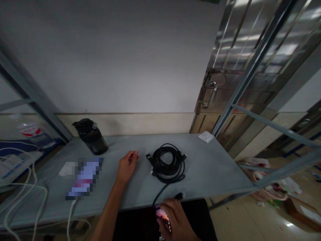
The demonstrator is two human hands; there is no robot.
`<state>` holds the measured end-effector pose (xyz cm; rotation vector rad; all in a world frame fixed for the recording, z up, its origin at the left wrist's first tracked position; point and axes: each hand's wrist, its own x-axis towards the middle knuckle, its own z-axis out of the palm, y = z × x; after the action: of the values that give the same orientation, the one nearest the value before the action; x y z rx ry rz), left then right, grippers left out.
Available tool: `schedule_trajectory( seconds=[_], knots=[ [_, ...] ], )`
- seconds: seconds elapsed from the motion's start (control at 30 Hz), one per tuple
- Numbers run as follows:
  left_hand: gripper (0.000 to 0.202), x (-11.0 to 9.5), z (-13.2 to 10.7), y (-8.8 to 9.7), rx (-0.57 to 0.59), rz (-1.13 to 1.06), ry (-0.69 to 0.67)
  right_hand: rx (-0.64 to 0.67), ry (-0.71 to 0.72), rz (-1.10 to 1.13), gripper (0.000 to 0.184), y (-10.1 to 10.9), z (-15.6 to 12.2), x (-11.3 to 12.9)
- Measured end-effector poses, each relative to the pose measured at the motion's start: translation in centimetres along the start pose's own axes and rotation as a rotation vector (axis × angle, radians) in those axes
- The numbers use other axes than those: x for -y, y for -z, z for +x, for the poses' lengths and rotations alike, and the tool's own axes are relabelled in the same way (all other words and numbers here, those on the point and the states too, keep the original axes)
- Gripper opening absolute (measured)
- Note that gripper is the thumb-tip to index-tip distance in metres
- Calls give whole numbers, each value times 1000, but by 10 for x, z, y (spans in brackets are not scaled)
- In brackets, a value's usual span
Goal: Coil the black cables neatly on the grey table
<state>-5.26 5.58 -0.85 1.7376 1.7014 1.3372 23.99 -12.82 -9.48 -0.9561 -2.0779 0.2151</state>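
Note:
My left hand [127, 166] rests on the grey table, its fingers loosely curled and nothing visible in them. Just right of it lies a coiled black cable [168, 164] with several plug ends showing around the loops. One strand runs from the coil over the front edge toward my right hand [177, 219]. That hand is low in front of the table, closed around what looks like a phone [163, 214] with a bright pink and orange screen. My fingers cover much of it. A black plug end [179, 196] shows just above the knuckles.
A dark bottle [93, 139] stands at the back left. A blurred-out phone-like device [85, 177] with a white cable [71, 214] lies in front of it. White crumpled paper [206, 136] sits at the back right corner. Metal frame posts [247, 80] flank the table [208, 174].

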Motion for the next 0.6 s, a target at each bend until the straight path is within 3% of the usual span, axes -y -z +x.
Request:
schedule_trajectory(
  seconds=[0.1,0.17,0.23,0.37,0.43,0.47,0.53,0.6],
  knots=[
    [48,0,2,-2,39,30,-10,-84,-26,-45,55,-20,-36,2],
    [46,0,2,-3,58,47,-17,-76,-54,-49,49,-18,-35,-3],
    [45,-1,2,-3,62,56,-11,-40,-67,-26,37,-4,-20,-6],
    [46,-4,2,-1,43,44,15,39,-171,101,12,47,28,1],
    [46,-4,2,-1,37,37,21,153,-275,193,3,75,60,6],
    [47,-4,2,-1,34,35,23,250,-300,219,8,88,79,7],
    [48,-4,3,-1,32,34,25,402,-240,194,13,111,120,5],
    [50,-3,3,-1,33,34,26,440,-169,107,14,128,163,0]
  ],
)
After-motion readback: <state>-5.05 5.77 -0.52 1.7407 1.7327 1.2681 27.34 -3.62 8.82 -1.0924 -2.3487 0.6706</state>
